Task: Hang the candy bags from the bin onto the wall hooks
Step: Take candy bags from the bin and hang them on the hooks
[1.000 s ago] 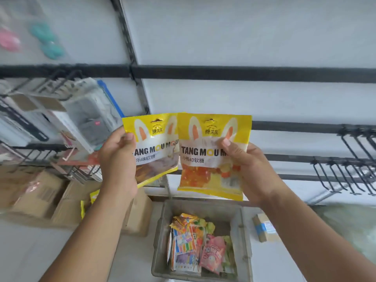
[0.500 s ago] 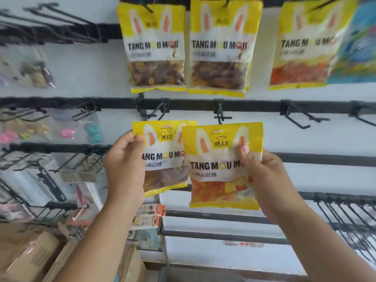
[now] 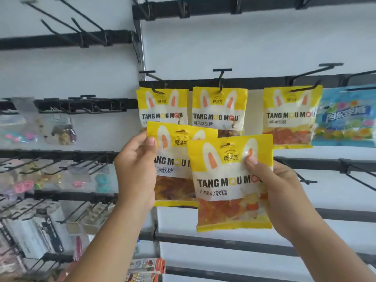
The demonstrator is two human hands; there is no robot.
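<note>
A white wall [image 3: 203,47] fills the view, crossed by black horizontal rails [image 3: 254,81] that carry black wire hooks [image 3: 220,78]. The left hand [image 3: 136,174] is clamped on the left edge of a yellow cola-gummy bag [image 3: 175,180], thumb on its front near the top corner. The right hand [image 3: 284,198] grips the right side of a yellow bear-gummy bag [image 3: 230,186], thumb pressed on the printed rabbit ear; this bag overlaps the right part of the cola one and sits nearer the camera. Both bags are held upright just below the row already hanging on the far rail: two yellow cola bags [image 3: 219,110] side by side, an orange-filled yellow bag [image 3: 291,117] to their right, and a blue candy bag [image 3: 345,117] at the right edge. The top of the left-hand bag covers the lower part of the leftmost hanging bag. Hooks on the upper rails and on the rail to the right stand bare. On the left wall section, small clear packets [image 3: 61,131] and boxed goods [image 3: 34,233] hang, blurred.
</note>
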